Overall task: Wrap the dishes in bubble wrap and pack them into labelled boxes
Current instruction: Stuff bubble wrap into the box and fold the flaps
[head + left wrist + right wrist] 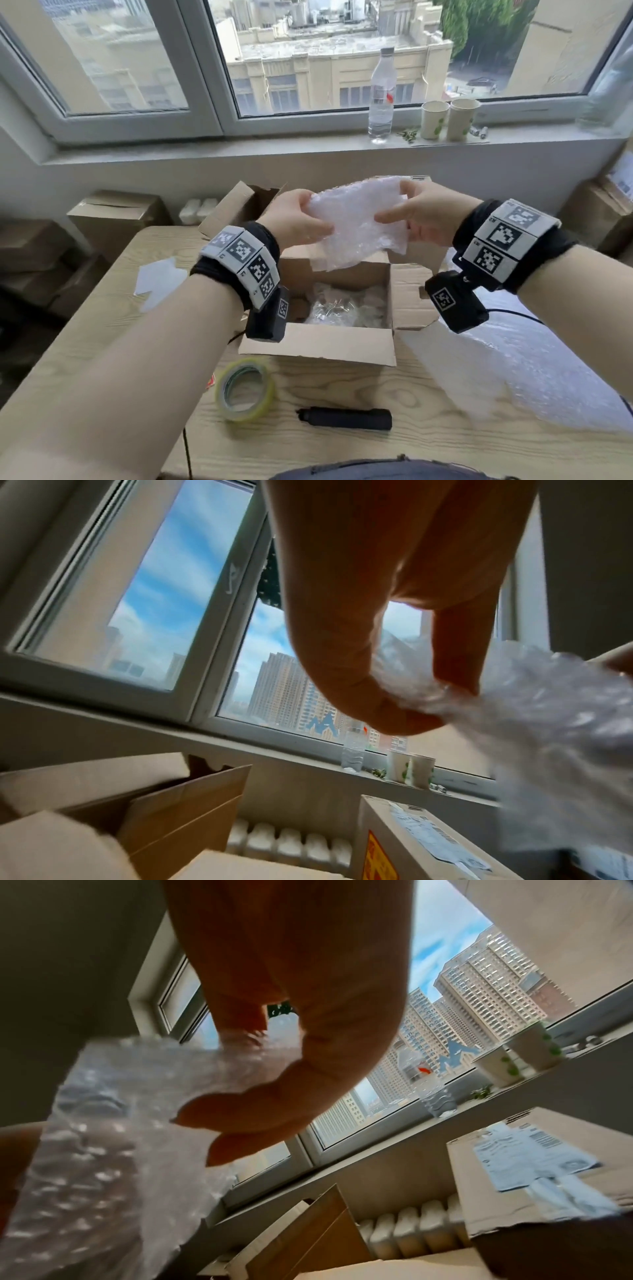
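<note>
Tape roll [245,389] and a black marker [344,418] lie on the counter [428,394] nearest the person, below the grip. Above the open box [318,346], already holding wrapped items, the left hand [296,222] and right hand [419,216] each pinch a side of a bubble-wrapped bundle [359,219], so packing seems under way; next, a gentle lowering inside. Beyond the grip, a carton's shipping label [435,834] is too blurred to read.

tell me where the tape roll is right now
In the head view the tape roll lies on the wooden table, lower left of centre, just in front of the open box and left of the black marker.
</note>
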{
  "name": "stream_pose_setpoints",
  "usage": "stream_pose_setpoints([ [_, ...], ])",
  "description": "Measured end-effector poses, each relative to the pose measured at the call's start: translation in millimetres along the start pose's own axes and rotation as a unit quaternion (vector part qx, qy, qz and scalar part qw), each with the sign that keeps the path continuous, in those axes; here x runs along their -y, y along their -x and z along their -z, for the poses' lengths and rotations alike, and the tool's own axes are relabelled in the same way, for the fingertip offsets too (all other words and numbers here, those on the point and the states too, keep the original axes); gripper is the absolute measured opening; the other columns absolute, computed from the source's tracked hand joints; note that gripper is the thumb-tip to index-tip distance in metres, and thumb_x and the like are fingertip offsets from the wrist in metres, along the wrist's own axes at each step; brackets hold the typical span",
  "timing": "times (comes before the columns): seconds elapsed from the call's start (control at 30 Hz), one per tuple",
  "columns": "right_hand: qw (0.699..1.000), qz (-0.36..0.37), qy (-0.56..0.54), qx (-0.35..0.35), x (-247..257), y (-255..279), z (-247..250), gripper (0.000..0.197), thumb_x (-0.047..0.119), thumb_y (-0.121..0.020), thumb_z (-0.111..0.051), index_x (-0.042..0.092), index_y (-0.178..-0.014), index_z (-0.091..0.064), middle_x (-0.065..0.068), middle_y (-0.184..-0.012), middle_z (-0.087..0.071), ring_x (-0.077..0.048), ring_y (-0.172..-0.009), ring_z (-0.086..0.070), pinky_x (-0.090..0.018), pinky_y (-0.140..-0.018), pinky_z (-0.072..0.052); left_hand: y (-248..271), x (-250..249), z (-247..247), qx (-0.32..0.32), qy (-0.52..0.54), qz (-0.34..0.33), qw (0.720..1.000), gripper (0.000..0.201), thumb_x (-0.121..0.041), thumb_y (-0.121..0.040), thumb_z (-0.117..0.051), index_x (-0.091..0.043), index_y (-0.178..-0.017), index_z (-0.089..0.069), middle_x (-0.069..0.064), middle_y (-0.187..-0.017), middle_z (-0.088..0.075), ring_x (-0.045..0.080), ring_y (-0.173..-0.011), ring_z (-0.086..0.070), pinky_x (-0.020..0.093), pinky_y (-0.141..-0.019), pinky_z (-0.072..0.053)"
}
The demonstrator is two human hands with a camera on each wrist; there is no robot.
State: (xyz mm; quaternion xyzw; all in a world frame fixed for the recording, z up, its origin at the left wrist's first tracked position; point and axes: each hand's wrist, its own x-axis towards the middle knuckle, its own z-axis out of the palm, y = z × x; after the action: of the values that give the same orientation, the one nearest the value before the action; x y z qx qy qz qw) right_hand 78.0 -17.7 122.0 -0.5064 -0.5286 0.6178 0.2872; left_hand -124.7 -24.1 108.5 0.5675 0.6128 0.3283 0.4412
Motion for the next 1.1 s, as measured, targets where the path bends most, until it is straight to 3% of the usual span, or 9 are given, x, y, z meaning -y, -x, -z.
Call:
stream_pose_setpoints([
  [0.13, 1.0, 0.022, 0.001, -0.02, -2.8, -18.9, -22.7, 0.035, -0.016, -0.083, -0.054, 0.018, -0.091, -0.06, -0.006, -0.095, -0.061, -0.019, -0.072, -0.067, -0.029, -0.054, -0.057, 3.0, 21.3, 22.0, -0.012, 0.072, 0.042, 0.996, 0.025, 0.012, -0.084, -0.058, -0.007, -0.101, -0.054, 0.008, -0.094, -0.053, 0.019, -0.079, -0.059, 0.02, -0.056, -0.057],
  [0.2, 0.993, 0.034, 0.098, -0.06, -7.0, -30.8, -33.0, 0.038, -0.018, -0.08, -0.053, 0.017, -0.085, -0.064, -0.008, -0.099, -0.059, -0.023, -0.077, -0.063, -0.036, -0.063, -0.059, 3.6, 32.5, 32.9, -0.029, 0.062, 0.066, 0.996, 0.021, 0.013, -0.086, -0.054, -0.005, -0.096, -0.056, 0.006, -0.091, -0.053, 0.021, -0.081, -0.059, 0.021, -0.056, -0.057],
  [0.3, 0.938, 0.052, 0.333, -0.078, -13.2, -49.0, -54.3, 0.041, -0.013, -0.081, -0.045, 0.019, -0.087, -0.07, -0.007, -0.107, -0.059, -0.024, -0.085, -0.06, -0.036, -0.071, -0.055, 1.4, 52.0, 46.7, -0.046, -0.017, 0.074, 0.996, 0.019, 0.008, -0.089, -0.049, -0.009, -0.091, -0.058, 0.005, -0.087, -0.057, 0.016, -0.079, -0.06, 0.024, -0.063, -0.057],
  [0.47, 0.826, 0.031, 0.56, 0.06, -28.0, -84.9, -109.2, 0.043, -0.008, -0.087, -0.042, 0.019, -0.106, -0.069, -0.004, -0.117, -0.062, -0.018, -0.088, -0.056, -0.021, -0.061, -0.048, -5.7, 81.3, 61.1, -0.029, -0.185, 0.036, 0.982, 0.013, -0.013, -0.091, -0.055, -0.02, -0.101, -0.061, -0.002, -0.097, -0.06, 0.014, -0.091, -0.057, 0.028, -0.08, -0.049],
  [0.63, 0.771, 0.016, 0.616, 0.161, -62.5, -124.5, -154.4, 0.035, 0.004, -0.09, -0.051, 0.009, -0.124, -0.058, -0.012, -0.124, -0.058, -0.028, -0.115, -0.055, -0.027, -0.083, -0.041, -13.2, 104.0, 70.2, 0.027, -0.239, 0.04, 0.97, 0.017, -0.021, -0.091, -0.058, -0.019, -0.107, -0.064, -0.003, -0.102, -0.062, 0.011, -0.096, -0.055, 0.022, -0.082, -0.041],
  [0.73, 0.76, 0.01, 0.624, 0.182, -75.6, -146.8, -172.4, 0.034, 0.008, -0.09, -0.054, 0.01, -0.124, -0.058, -0.012, -0.124, -0.059, -0.028, -0.116, -0.055, -0.031, -0.089, -0.043, -17.5, 115.6, 74.2, 0.033, -0.247, 0.053, 0.967, 0.016, -0.024, -0.09, -0.06, -0.019, -0.104, -0.065, -0.002, -0.104, -0.065, 0.014, -0.1, -0.058, 0.024, -0.09, -0.044],
  [0.83, 0.738, -0.02, 0.648, 0.184, -98.6, -166.7, -179.5, 0.028, 0.009, -0.094, -0.051, 0.006, -0.121, -0.057, -0.009, -0.102, -0.053, -0.024, -0.108, -0.056, -0.034, -0.088, -0.043, -20.3, 125.4, 74.3, 0.033, -0.254, 0.061, 0.965, 0.017, -0.025, -0.089, -0.059, -0.018, -0.104, -0.065, 0.002, -0.111, -0.066, 0.018, -0.106, -0.059, 0.027, -0.095, -0.044],
  [0.97, 0.617, -0.06, 0.76, 0.197, -125.2, -171.8, -185.5, 0.03, 0.014, -0.101, -0.035, 0.012, -0.122, -0.057, -0.003, -0.117, -0.055, -0.022, -0.12, -0.051, -0.035, -0.094, -0.043, -23.0, 132.8, 71.3, 0.043, -0.252, 0.067, 0.964, 0.013, -0.023, -0.088, -0.06, -0.02, -0.101, -0.063, 0.001, -0.105, -0.063, 0.021, -0.107, -0.058, 0.032, -0.099, -0.044],
  [1.1, 0.595, -0.026, 0.788, 0.152, -105.9, -162.1, -193.0, 0.03, 0.018, -0.1, -0.038, 0.015, -0.123, -0.058, 0.0, -0.127, -0.055, -0.02, -0.122, -0.05, -0.033, -0.093, -0.043, -26.5, 136.4, 71.7, 0.047, -0.257, 0.064, 0.963, 0.018, -0.027, -0.088, -0.061, -0.019, -0.105, -0.063, -0.002, -0.101, -0.062, 0.018, -0.104, -0.058, 0.029, -0.096, -0.044],
])
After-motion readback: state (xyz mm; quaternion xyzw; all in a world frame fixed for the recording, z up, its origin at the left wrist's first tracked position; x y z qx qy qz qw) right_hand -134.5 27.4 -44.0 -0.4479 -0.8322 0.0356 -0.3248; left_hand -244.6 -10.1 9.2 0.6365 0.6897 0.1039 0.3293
